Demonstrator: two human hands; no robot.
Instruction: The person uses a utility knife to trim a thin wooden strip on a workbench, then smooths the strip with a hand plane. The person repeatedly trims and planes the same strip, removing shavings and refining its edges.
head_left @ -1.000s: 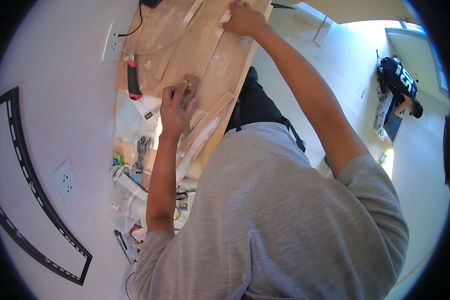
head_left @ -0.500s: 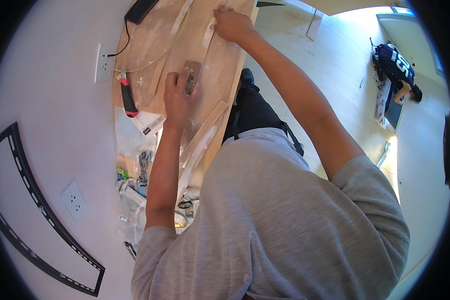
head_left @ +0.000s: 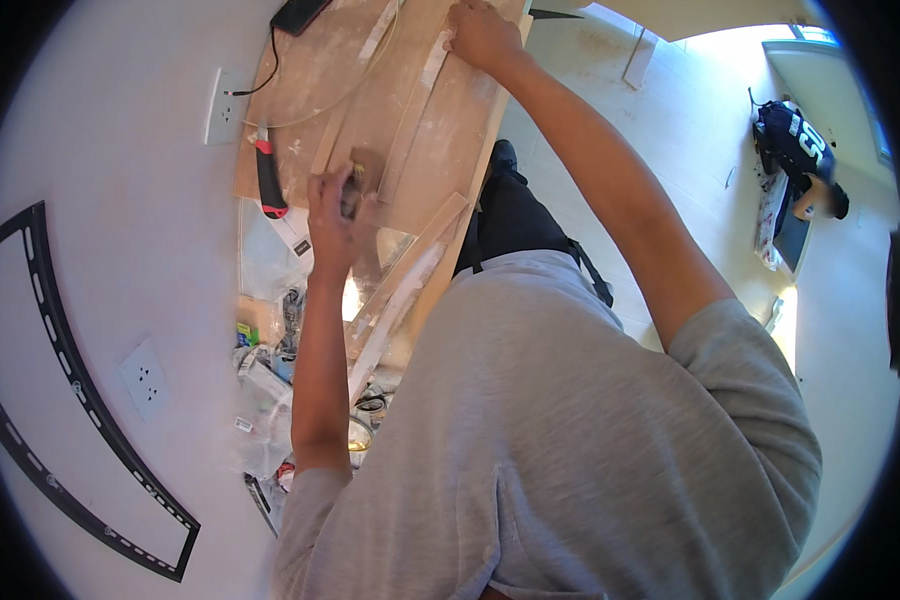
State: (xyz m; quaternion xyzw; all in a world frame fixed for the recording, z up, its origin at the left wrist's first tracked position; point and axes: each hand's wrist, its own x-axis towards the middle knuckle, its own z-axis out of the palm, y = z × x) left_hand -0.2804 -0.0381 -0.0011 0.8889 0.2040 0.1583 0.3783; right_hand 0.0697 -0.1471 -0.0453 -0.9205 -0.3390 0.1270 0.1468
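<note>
My left hand (head_left: 336,228) gripping small brown wooden block (head_left: 370,165) over plywood worktop (head_left: 458,132); my right hand (head_left: 486,38) touching long pale wooden strip (head_left: 411,122), grip unclear; dark-shirted co-worker (head_left: 782,130) wearing white lettering (head_left: 811,142).

Bright daylight, glare by the upper-right window (head_left: 816,34) — motion-blurred left hand (head_left: 336,228), fisheye-bent edges, black corners

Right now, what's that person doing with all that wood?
The person's left hand, a bit blurry, holds a small brown block over a wooden board; I can't tell if they touch. The right hand is at the far end of a thin wood strip. A red-and-black handled tool lies near the wall. Another person bends over farther off.
</note>
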